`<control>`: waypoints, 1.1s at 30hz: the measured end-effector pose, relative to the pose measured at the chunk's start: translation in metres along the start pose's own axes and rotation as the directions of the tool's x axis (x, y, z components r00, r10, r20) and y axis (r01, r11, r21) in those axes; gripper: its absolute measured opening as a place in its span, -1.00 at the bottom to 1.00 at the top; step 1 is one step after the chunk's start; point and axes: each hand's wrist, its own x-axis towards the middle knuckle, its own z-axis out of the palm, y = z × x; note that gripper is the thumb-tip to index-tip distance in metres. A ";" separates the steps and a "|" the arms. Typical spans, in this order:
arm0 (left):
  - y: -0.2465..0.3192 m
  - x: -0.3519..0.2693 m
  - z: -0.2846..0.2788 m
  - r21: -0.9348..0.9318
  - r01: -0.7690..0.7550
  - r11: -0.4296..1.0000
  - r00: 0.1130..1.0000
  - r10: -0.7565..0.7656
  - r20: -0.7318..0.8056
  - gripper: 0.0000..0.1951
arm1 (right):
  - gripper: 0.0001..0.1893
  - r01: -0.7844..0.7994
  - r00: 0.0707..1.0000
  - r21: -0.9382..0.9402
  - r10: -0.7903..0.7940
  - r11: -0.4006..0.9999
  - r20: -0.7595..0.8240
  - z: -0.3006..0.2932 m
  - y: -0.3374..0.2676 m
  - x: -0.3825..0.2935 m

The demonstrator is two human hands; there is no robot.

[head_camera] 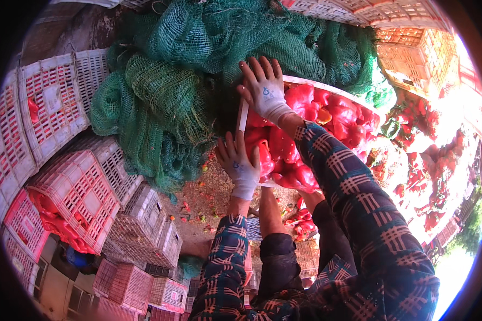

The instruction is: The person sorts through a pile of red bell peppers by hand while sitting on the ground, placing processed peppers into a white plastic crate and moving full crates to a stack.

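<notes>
A crate with a white rim (243,116), filled with red bell peppers (339,114), stands before me, above my bare lower legs. My right hand (267,90), in a white-and-grey work glove, lies palm down over its far left corner, fingers spread past the rim. Gloved the same way, my left hand (239,162) is at the near left side of the crate, beside the peppers, with fingers apart. Whether its palm presses on the rim cannot be seen. Neither hand is closed around anything. An orange-coloured pepper (324,116) lies among the red ones.
Green mesh netting (225,36) is heaped beyond and left of the crate. Stacked plastic crates (80,196) line the left, some holding peppers. Pepper scraps litter the ground (193,198). On the right, more red peppers (442,160) lie in bright glare.
</notes>
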 end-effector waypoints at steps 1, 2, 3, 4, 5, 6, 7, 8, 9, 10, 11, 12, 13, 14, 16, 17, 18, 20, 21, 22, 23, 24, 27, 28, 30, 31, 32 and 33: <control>0.002 -0.009 0.009 -0.005 0.029 1.000 0.999 -0.029 -0.031 -0.42 | -0.34 0.013 1.000 -0.023 -0.013 1.000 0.009 0.005 -0.001 -0.001; 0.005 -0.014 0.017 -0.013 0.046 0.999 0.997 -0.047 -0.062 -0.42 | -0.34 0.023 1.000 -0.011 -0.023 1.000 0.009 0.007 0.003 0.000; 0.009 -0.015 0.020 -0.019 0.063 0.998 0.993 -0.065 -0.095 -0.42 | -0.34 0.032 0.999 0.003 -0.032 0.999 0.007 0.008 0.006 0.002; 0.013 -0.014 0.025 -0.036 0.075 0.997 0.992 -0.078 -0.098 -0.42 | -0.34 0.041 0.999 0.018 -0.041 0.999 0.005 0.009 0.007 0.003; 0.014 -0.011 0.030 -0.047 0.075 0.996 0.992 -0.080 -0.097 -0.41 | -0.34 0.045 0.999 0.013 -0.045 0.999 -0.002 0.010 0.009 0.003; 0.014 -0.008 0.035 -0.051 0.078 0.996 0.991 -0.083 -0.103 -0.39 | -0.34 0.054 0.998 0.015 -0.054 0.998 -0.015 0.011 0.007 0.005; 0.015 -0.005 0.040 -0.056 0.079 0.995 0.990 -0.085 -0.109 -0.37 | -0.35 0.062 0.998 0.016 -0.062 0.998 -0.028 0.012 0.006 0.006; 0.017 0.000 0.047 -0.050 0.095 0.994 0.986 -0.100 -0.132 -0.37 | -0.36 0.091 0.994 0.006 -0.090 0.996 -0.067 0.011 0.006 0.007; 0.019 0.004 0.053 0.008 0.124 0.992 0.983 -0.122 -0.137 -0.37 | -0.36 0.094 0.993 0.008 -0.093 0.996 -0.075 0.015 0.007 0.003; 0.024 0.010 0.056 0.065 0.153 0.986 0.978 -0.142 -0.151 -0.38 | -0.37 0.102 0.991 0.008 -0.100 0.995 -0.090 0.016 0.010 0.004; 0.028 0.015 0.058 0.120 0.182 0.976 0.972 -0.161 -0.169 -0.38 | -0.37 0.110 0.988 0.007 -0.109 0.994 -0.106 0.017 0.013 0.005; 0.028 0.015 0.061 0.110 0.190 0.976 0.967 -0.166 -0.193 -0.38 | -0.37 0.109 0.989 0.000 -0.108 0.994 -0.103 0.015 0.011 0.008; 0.026 0.014 0.062 0.084 0.170 0.982 0.967 -0.150 -0.204 -0.39 | -0.36 0.117 0.989 0.039 -0.114 0.992 -0.090 0.012 0.011 0.009; 0.022 0.013 0.062 0.057 0.149 0.987 0.967 -0.134 -0.217 -0.39 | -0.36 0.126 0.990 0.076 -0.120 0.989 -0.079 0.007 0.012 0.009; 0.013 0.012 0.061 0.003 0.109 0.994 0.961 -0.105 -0.257 -0.40 | -0.33 0.190 0.982 0.176 -0.185 0.966 -0.047 -0.014 0.010 0.001; 0.007 0.007 0.058 0.012 0.117 0.993 0.967 -0.112 -0.228 -0.40 | -0.33 0.244 0.969 0.180 -0.245 0.953 -0.015 -0.036 0.009 -0.016; 0.009 0.007 0.049 0.074 0.143 0.987 0.972 -0.126 -0.199 -0.41 | -0.33 0.266 0.958 0.170 -0.280 0.949 0.067 -0.058 0.015 -0.036; 0.020 0.004 0.031 0.102 0.157 0.982 0.975 -0.137 -0.177 -0.42 | -0.32 0.237 0.944 0.209 -0.276 0.949 0.178 -0.085 0.020 -0.078; 0.028 0.004 0.028 0.057 0.140 0.988 0.975 -0.128 -0.181 -0.43 | -0.32 0.181 0.948 0.246 -0.235 0.952 0.212 -0.082 0.022 -0.103; 0.035 0.005 0.026 0.012 0.123 0.992 0.976 -0.119 -0.182 -0.44 | -0.34 0.189 0.941 0.215 -0.239 0.958 0.241 -0.073 0.022 -0.121; 0.038 0.002 0.027 0.014 0.095 0.995 0.983 -0.092 -0.160 -0.45 | -0.36 0.168 0.953 0.245 -0.221 0.955 0.208 -0.059 0.022 -0.130; 0.038 0.000 0.033 0.024 0.077 0.997 0.987 -0.073 -0.140 -0.46 | -0.37 0.195 0.952 0.216 -0.238 0.957 0.193 -0.054 0.018 -0.131; 0.032 -0.005 0.049 0.011 0.056 0.998 0.985 -0.054 -0.163 -0.48 | -0.38 0.205 0.955 0.188 -0.238 0.961 0.176 -0.043 0.015 -0.135; 0.034 -0.006 0.053 0.009 0.059 0.998 0.983 -0.056 -0.177 -0.49 | -0.38 0.191 0.958 0.178 -0.223 0.965 0.181 -0.041 0.017 -0.138; 0.033 -0.006 0.059 0.014 0.062 0.998 0.980 -0.059 -0.191 -0.49 | -0.37 0.191 0.958 0.165 -0.220 0.968 0.182 -0.030 0.020 -0.137; 0.035 -0.005 0.060 0.028 0.066 0.997 0.982 -0.060 -0.182 -0.49 | -0.37 0.195 0.962 0.164 -0.222 0.967 0.160 -0.026 0.021 -0.136; 0.037 -0.003 0.062 0.043 0.070 0.997 0.983 -0.061 -0.174 -0.49 | -0.37 0.199 0.964 0.166 -0.224 0.966 0.146 -0.024 0.025 -0.135; 0.036 -0.002 0.064 0.062 0.071 0.996 0.983 -0.059 -0.172 -0.49 | -0.37 0.204 0.966 0.169 -0.226 0.964 0.124 -0.020 0.027 -0.134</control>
